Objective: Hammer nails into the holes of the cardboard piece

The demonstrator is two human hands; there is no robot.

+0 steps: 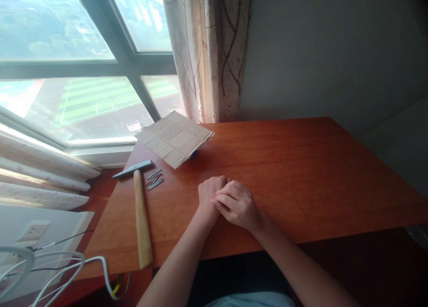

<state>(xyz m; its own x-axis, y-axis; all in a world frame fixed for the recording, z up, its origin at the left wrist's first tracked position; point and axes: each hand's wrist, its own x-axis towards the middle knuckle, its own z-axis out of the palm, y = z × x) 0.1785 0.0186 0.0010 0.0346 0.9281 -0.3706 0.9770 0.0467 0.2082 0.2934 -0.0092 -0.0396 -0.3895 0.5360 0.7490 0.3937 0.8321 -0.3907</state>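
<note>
Near the front edge of the table, my left hand is curled into a fist, knuckles forward, with its fingertips hidden. My right hand lies over its side, fingers bent and closed on it. No object shows in either hand. To their left is a hammer with a wooden handle and a grey metal head, handle toward me. Several loose nails lie beside its head. Behind them, a square corrugated cardboard piece with a grid of small holes sits raised and tilted; something blue shows under its edge.
The reddish-brown wooden table reaches far to the right. A window and patterned curtains stand behind and left. White cables loop near the table's left front corner, by a wall socket.
</note>
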